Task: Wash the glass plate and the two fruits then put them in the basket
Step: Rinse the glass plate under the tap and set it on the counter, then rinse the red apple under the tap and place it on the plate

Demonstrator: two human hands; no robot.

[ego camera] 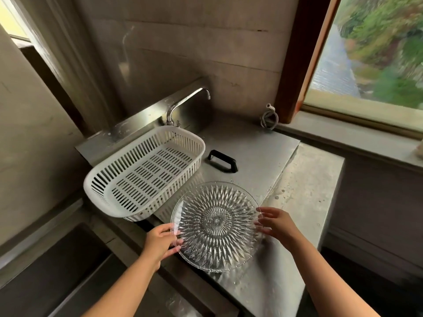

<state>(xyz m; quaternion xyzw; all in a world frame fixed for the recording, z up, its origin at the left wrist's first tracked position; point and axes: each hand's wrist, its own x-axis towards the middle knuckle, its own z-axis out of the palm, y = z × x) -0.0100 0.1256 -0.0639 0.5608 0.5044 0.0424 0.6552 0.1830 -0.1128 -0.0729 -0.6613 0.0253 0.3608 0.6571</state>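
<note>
Both hands, left hand [160,242] and right hand [278,225], pinch the glass plate [216,226] by opposite rims, fingers closed; empty basket [146,172] lies just up-left, nearer the left.

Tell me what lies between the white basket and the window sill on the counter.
In the head view, between the white basket and the window sill lies bare steel counter bearing a black handle; a coiled hose sits farther back by the sill.
</note>
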